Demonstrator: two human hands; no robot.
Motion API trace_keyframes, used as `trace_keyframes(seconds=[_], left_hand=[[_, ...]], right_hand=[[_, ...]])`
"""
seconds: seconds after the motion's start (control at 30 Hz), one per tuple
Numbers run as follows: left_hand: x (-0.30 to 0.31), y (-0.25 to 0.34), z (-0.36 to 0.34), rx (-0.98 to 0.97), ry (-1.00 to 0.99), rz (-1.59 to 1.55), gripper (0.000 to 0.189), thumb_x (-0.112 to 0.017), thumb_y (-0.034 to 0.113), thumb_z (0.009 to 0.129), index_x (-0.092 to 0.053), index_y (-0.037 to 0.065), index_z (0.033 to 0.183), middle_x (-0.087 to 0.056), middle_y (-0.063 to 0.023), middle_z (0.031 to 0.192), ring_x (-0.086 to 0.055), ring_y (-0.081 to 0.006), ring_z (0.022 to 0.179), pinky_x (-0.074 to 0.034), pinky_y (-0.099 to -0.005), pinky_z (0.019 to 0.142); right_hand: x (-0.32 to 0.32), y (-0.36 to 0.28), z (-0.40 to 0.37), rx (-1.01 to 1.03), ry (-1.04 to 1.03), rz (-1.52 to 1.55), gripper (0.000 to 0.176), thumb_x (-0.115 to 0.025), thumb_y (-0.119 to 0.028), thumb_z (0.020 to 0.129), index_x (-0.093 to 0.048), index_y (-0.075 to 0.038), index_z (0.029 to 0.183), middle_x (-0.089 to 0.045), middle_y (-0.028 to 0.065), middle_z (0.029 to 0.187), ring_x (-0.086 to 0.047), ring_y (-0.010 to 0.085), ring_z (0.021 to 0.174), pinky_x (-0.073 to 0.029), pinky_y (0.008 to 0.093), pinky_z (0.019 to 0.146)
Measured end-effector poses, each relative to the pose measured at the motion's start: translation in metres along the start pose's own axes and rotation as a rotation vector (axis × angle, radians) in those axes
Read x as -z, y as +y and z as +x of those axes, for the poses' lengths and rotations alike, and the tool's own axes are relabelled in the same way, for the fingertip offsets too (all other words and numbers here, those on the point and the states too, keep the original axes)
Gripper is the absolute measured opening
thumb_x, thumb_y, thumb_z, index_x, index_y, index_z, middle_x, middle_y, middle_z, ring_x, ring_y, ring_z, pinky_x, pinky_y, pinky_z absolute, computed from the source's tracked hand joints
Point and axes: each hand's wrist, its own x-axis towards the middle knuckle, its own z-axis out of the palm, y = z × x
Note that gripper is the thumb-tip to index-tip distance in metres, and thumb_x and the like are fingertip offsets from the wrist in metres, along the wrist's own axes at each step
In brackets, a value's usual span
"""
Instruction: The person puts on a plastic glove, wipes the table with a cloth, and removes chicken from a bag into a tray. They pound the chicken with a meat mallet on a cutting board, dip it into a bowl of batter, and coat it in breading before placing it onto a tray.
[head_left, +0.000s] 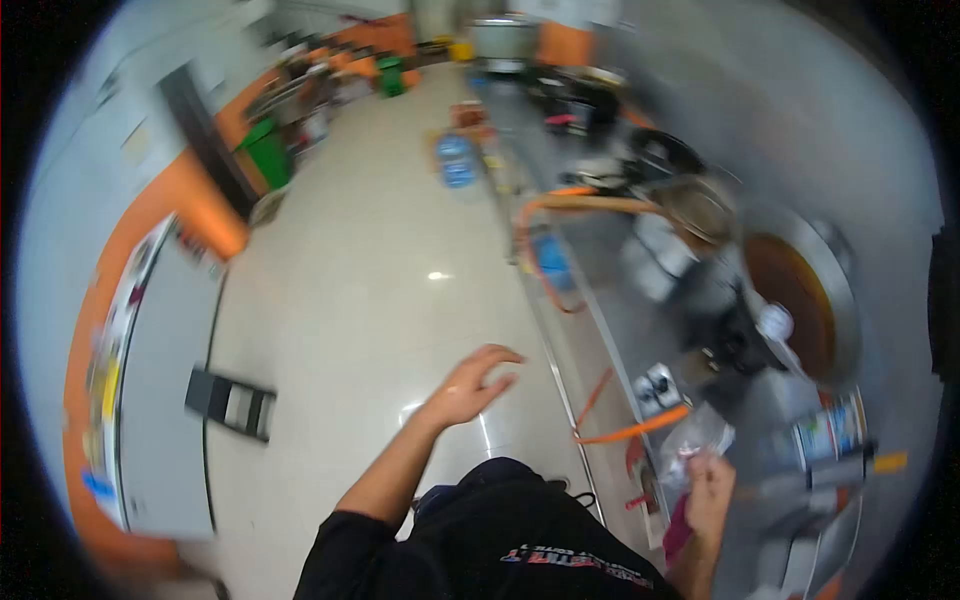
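The left hand (475,388) hangs over the floor with its fingers curved and the thumb apart; nothing is in it. The right hand (710,492) appears closed on a clear plastic bag (697,435), which is at the near edge of the metal worktop (603,285). This bag is probably very light, soft and a little slippery, so a pinch at its gathered part should be the surest hold. Near the bag lies an orange strap (640,429); farther off stands a wide pan (848,320) with brown liquid.
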Motion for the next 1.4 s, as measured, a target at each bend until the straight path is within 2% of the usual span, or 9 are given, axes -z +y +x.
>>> trace_keyframes(seconds=[0.23,0.33,0.47,0.63,0.9,1.1,1.23,1.27,1.4], left_hand=[[-0.007,-0.123,-0.109,-0.186,0.427,-0.186,0.032,-0.06,0.026,0.097,-0.059,0.009,0.124,-0.057,-0.0123,0.125,-0.053,-0.0293,0.12,-0.045,-0.0389,0.097],[-0.013,-0.176,-0.198,-0.114,0.558,-0.243,0.04,-0.063,0.034,0.096,-0.057,0.01,0.127,-0.056,-0.0128,0.127,-0.052,-0.0289,0.121,-0.044,-0.0394,0.1],[-0.003,-0.203,-0.293,0.131,0.705,-0.336,0.049,-0.055,0.042,0.099,-0.049,0.011,0.138,-0.052,-0.014,0.135,-0.05,-0.0275,0.126,-0.042,-0.0391,0.103],[-0.02,-0.292,-0.376,0.142,0.736,-1.391,0.065,-0.037,0.054,0.103,-0.035,0.008,0.148,-0.043,-0.0122,0.146,-0.043,-0.0203,0.133,-0.042,-0.0373,0.105],[0.026,-0.364,-0.489,0.061,1.245,-1.535,0.028,-0.056,0.027,0.102,-0.059,0.004,0.117,-0.067,-0.0027,0.105,-0.063,-0.0095,0.093,-0.052,-0.0276,0.083],[0.097,-0.467,-0.545,0.42,1.448,-1.309,0.013,-0.058,0.015,0.1,-0.061,0.004,0.107,-0.065,-0.0014,0.093,-0.062,-0.0072,0.082,-0.049,-0.0232,0.073],[0.153,-0.524,-0.598,0.698,1.467,-1.138,0.01,-0.058,0.009,0.096,-0.062,0.004,0.102,-0.065,-0.0013,0.087,-0.057,-0.0064,0.075,-0.045,-0.0216,0.069],[0.166,-0.534,-0.611,0.763,1.476,-1.096,0.009,-0.057,0.008,0.094,-0.062,0.004,0.101,-0.064,-0.0012,0.086,-0.056,-0.0065,0.073,-0.043,-0.0213,0.068],[0.187,-0.565,-0.659,0.675,1.714,-1.097,0.023,-0.054,0.023,0.1,-0.062,0.003,0.108,-0.065,-0.0026,0.093,-0.057,-0.009,0.08,-0.046,-0.0242,0.073]], right_hand=[[-0.21,0.014,0.06,0.262,-0.477,-0.275,0.015,-0.074,-0.009,0.084,-0.071,0.005,0.09,-0.069,0.0057,0.078,-0.061,0.0107,0.074,-0.049,0.0288,0.071],[-0.32,0.04,0.034,0.653,-0.766,-0.502,0.016,-0.075,-0.011,0.083,-0.071,0.004,0.09,-0.069,0.0057,0.078,-0.061,0.0116,0.074,-0.05,0.0291,0.072],[-0.447,0.02,-0.03,0.23,-1.26,-0.396,0.016,-0.068,-0.01,0.088,-0.071,0.004,0.094,-0.067,0.005,0.08,-0.06,0.011,0.077,-0.05,0.0284,0.072],[-0.564,0.031,-0.092,-0.157,-1.683,-0.064,0.022,-0.059,-0.014,0.098,-0.069,0.002,0.111,-0.065,0.0011,0.087,-0.058,0.0075,0.078,-0.048,0.0251,0.07],[-0.743,0.077,-0.125,-0.068,-1.856,-0.188,0.02,-0.062,-0.012,0.097,-0.07,0.002,0.109,-0.068,0.0024,0.091,-0.06,0.0083,0.079,-0.049,0.0245,0.07],[-0.907,0.125,-0.145,-0.126,-1.745,-0.376,0.016,-0.069,-0.013,0.092,-0.07,0.002,0.1,-0.069,0.0051,0.083,-0.063,0.0113,0.073,-0.051,0.0247,0.069],[-1.031,0.15,-0.184,0.165,-1.815,-0.144,0.017,-0.069,-0.014,0.091,-0.069,0.002,0.097,-0.067,0.0051,0.084,-0.061,0.0088,0.07,-0.049,0.0238,0.065],[-1.054,0.141,-0.196,-0.145,-1.86,-0.237,0.017,-0.067,-0.014,0.092,-0.069,0.002,0.098,-0.067,0.0059,0.085,-0.061,0.0085,0.071,-0.049,0.0238,0.065],[-1.139,0.122,-0.256,-0.25,-1.94,-0.327,0.02,-0.065,-0.016,0.094,-0.068,0.002,0.102,-0.067,0.005,0.082,-0.06,0.0082,0.07,-0.048,0.0242,0.062]])
